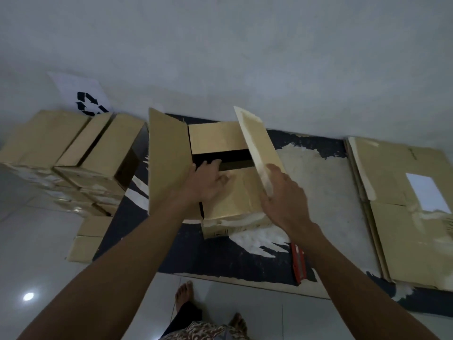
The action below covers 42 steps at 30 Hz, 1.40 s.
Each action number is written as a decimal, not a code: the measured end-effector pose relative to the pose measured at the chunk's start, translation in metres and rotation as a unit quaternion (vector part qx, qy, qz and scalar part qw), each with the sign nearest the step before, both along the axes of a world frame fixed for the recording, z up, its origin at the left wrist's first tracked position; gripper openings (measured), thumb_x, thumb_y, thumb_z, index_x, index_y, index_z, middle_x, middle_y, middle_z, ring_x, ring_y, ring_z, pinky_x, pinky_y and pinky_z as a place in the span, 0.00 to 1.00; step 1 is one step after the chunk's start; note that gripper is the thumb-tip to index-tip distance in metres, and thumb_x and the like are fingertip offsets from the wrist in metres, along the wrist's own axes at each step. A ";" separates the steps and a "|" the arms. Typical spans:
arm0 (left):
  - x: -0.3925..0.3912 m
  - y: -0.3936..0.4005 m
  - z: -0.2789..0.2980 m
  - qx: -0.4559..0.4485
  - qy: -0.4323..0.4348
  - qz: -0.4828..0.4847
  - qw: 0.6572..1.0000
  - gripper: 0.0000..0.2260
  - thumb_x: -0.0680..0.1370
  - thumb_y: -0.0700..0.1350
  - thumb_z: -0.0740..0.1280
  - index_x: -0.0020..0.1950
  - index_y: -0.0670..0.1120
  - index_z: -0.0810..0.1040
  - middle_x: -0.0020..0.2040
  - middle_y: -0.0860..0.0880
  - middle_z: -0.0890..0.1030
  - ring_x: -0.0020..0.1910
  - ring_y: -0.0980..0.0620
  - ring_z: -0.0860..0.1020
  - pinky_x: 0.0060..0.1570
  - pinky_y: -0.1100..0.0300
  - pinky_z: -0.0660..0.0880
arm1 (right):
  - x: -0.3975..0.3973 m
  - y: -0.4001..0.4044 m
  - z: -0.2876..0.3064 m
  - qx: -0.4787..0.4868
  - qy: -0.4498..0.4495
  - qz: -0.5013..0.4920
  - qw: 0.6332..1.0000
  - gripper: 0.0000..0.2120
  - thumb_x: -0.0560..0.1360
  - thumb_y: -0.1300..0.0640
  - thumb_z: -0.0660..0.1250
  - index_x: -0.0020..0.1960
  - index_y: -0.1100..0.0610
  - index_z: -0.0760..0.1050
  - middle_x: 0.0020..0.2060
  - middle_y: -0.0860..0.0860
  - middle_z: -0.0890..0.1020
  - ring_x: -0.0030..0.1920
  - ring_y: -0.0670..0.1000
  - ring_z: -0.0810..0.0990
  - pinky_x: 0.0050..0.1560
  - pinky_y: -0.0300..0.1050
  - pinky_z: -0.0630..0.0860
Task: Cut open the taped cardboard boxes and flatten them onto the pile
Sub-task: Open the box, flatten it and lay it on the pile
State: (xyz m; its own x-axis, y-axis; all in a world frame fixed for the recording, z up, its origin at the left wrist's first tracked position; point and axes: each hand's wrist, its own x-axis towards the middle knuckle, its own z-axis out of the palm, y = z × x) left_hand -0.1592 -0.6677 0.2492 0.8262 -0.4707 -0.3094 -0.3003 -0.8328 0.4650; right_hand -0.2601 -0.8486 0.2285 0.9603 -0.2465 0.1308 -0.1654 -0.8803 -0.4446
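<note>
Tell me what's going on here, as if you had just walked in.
A person is opening a cardboard box on a dark mat. The left hand rests on a near flap by the open gap, and the right hand holds the right flap up. A red cutter lies on the mat. Unopened boxes wait at left; flattened cardboard is piled at right.

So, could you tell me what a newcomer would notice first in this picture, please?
At centre, an opened brown cardboard box sits on a worn dark mat; the left hand reaches inside while the right hand lifts its right flap. Flattened cardboard sheets pile up at right, unopened brown boxes at left.
</note>
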 end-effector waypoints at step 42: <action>0.000 -0.017 -0.053 -0.040 0.209 -0.065 0.975 0.21 0.82 0.60 0.59 0.56 0.43 0.77 0.45 0.51 0.76 0.47 0.51 0.76 0.42 0.59 0.71 | 0.034 -0.002 -0.025 0.134 0.189 -0.196 0.953 0.25 0.78 0.62 0.65 0.71 0.59 0.59 0.56 0.61 0.77 0.53 0.60 0.79 0.48 0.51 0.77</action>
